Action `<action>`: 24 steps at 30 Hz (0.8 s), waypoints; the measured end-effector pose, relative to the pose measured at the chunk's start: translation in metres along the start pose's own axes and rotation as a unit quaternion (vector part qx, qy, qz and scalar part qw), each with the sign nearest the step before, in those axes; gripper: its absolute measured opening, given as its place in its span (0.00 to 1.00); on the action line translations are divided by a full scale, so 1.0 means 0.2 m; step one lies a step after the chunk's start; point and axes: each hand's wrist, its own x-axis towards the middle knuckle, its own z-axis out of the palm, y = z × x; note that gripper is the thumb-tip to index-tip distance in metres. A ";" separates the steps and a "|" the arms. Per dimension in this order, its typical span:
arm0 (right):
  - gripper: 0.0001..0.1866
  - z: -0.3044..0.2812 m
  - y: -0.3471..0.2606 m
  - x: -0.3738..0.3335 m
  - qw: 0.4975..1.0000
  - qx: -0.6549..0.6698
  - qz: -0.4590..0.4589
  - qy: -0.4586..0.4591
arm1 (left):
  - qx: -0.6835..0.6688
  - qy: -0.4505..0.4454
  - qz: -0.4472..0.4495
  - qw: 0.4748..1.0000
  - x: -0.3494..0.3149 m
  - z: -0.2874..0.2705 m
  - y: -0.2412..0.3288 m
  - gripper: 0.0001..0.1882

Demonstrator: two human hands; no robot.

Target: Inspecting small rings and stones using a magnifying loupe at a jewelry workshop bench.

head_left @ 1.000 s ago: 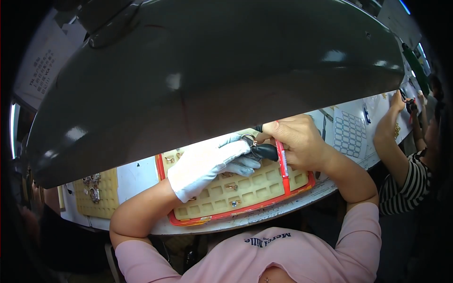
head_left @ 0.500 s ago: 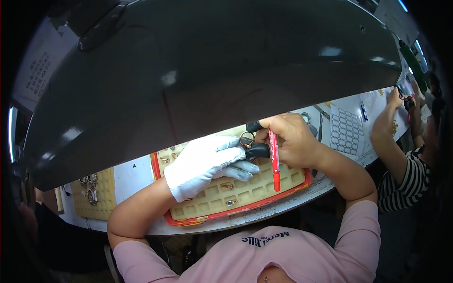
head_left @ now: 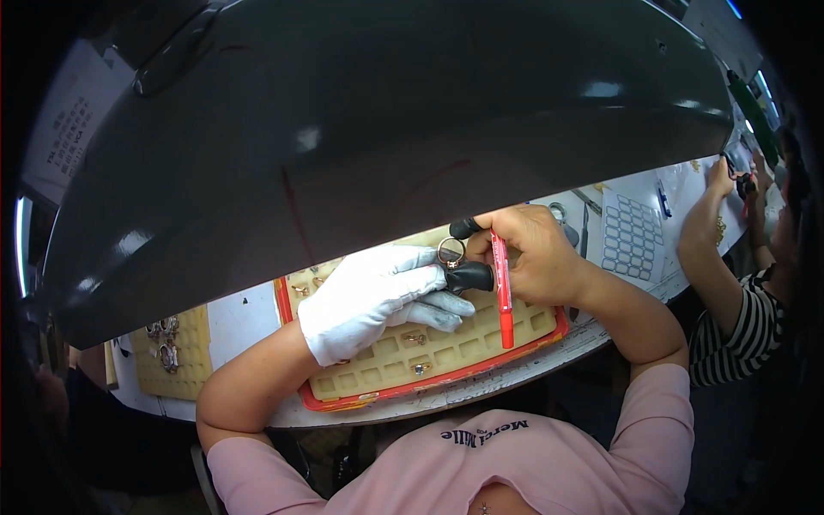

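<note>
My left hand [head_left: 369, 296], in a white glove, is over the tray, its fingertips closed at a gold-coloured ring [head_left: 451, 252]. The ring stands upright with its stone side low. My right hand [head_left: 536, 253] has black finger covers on two fingers, one above and one below the ring, close against it. A red marker [head_left: 503, 292] is tucked in that same hand, its cap end pointing down toward me. Under both hands lies a cream tray [head_left: 455, 353] with square pockets and a red rim. Rings such as a blue-stoned one [head_left: 420, 370] sit in some pockets.
A dark, glossy hood [head_left: 386, 129] spans the upper view and hides the tray's far side. To the left, a yellowish tray [head_left: 193, 360] holds several rings. At right are a sheet of blue-outlined cells [head_left: 633, 236], a pen [head_left: 663, 199] and another person's arm [head_left: 708, 223].
Hardly anything differs. The marker's capped end has shifted very slightly to the right, and both hands keep their hold around the ring.
</note>
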 end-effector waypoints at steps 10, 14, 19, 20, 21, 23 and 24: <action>0.16 0.00 0.01 0.00 0.998 -0.037 -0.035 0.025 | 0.008 0.040 0.006 0.999 0.01 0.02 0.01 0.20; 0.18 -0.01 -0.02 0.01 0.992 -0.074 -0.098 0.031 | 0.016 0.059 -0.010 0.998 0.01 0.00 0.01 0.18; 0.18 -0.01 -0.03 0.01 0.982 -0.130 -0.135 0.032 | 0.016 -0.002 0.015 1.000 0.01 -0.01 -0.01 0.21; 0.18 -0.01 -0.03 0.01 0.981 -0.132 -0.134 0.040 | -0.005 -0.010 0.015 1.000 0.00 0.00 -0.01 0.22; 0.17 -0.02 -0.03 0.00 0.980 -0.151 -0.124 0.024 | -0.025 -0.018 0.015 0.999 0.00 0.00 -0.01 0.23; 0.17 0.00 -0.02 0.01 0.981 -0.144 -0.122 0.040 | -0.054 -0.051 0.028 0.997 0.01 -0.02 -0.02 0.25; 0.16 -0.02 -0.04 0.01 0.984 -0.142 -0.107 0.027 | -0.060 -0.046 0.022 0.997 0.01 -0.02 -0.01 0.25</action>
